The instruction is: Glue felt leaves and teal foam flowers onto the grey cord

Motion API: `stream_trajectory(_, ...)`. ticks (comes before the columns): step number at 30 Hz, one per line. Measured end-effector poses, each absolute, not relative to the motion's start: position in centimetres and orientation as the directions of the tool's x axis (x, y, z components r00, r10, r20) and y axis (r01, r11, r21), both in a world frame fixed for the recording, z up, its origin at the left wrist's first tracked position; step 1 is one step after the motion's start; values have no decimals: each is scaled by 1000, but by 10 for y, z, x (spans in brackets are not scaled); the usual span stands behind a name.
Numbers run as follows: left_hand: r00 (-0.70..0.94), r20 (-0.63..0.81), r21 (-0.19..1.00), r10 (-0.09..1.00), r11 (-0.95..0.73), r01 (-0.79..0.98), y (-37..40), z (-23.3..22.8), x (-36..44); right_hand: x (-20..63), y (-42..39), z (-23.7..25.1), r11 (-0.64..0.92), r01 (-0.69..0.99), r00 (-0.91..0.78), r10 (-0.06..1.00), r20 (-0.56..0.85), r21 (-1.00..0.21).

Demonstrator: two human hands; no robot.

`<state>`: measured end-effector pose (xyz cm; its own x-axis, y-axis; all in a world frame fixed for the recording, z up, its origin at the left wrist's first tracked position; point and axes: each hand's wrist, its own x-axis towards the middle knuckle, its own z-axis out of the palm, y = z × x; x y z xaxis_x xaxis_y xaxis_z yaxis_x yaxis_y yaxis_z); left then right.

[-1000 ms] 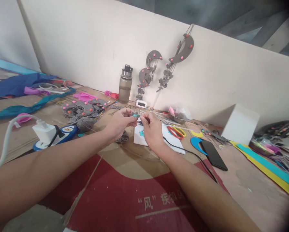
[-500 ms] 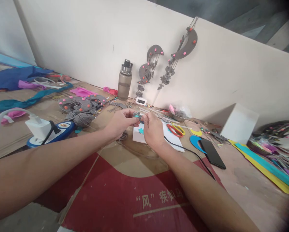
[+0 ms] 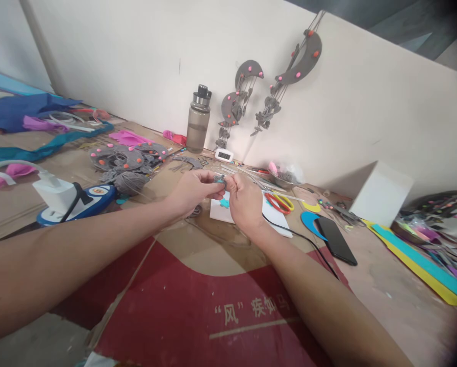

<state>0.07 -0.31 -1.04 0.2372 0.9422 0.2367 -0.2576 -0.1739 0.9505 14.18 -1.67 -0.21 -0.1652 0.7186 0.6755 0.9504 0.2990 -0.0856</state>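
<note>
Above a white sheet (image 3: 276, 227), a small teal-and-grey piece (image 3: 219, 179), seemingly a star shape with grey yarn, is pinched between my two hands. My left hand (image 3: 192, 192) has its thumb and index finger closed on the piece. From the other side, my right hand (image 3: 246, 201) grips its edge with curled fingers, which partly hide it. A flat teal star (image 3: 224, 203) lies on the sheet below. Beside my right hand rest scissors (image 3: 280, 204) with red and yellow handles. A small coil of grey yarn (image 3: 195, 210) sits below my left hand.
A water bottle (image 3: 198, 120) and a small digital clock (image 3: 224, 155) stand by the wall, where grey moon garlands (image 3: 305, 61) hang. Grey yarn (image 3: 128, 182) and a power strip (image 3: 94, 196) lie left. A phone (image 3: 336, 239) and blue crescent (image 3: 310, 224) lie right.
The camera view has shifted slightly. My fingers have drawn closer over the small piece, so less of it shows; both hands still hold it.
</note>
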Motion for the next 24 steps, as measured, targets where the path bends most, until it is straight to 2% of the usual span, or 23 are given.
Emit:
stream_trajectory(11,264,204,950,943,-126,-286,-4,-11,3,143,-16,-4,380,917,-192,686,702,-121)
stream_trajectory(24,287,205,965,936,-145,-217,-5,-12,0,144,-16,-6,411,894,-191,710,678,-178)
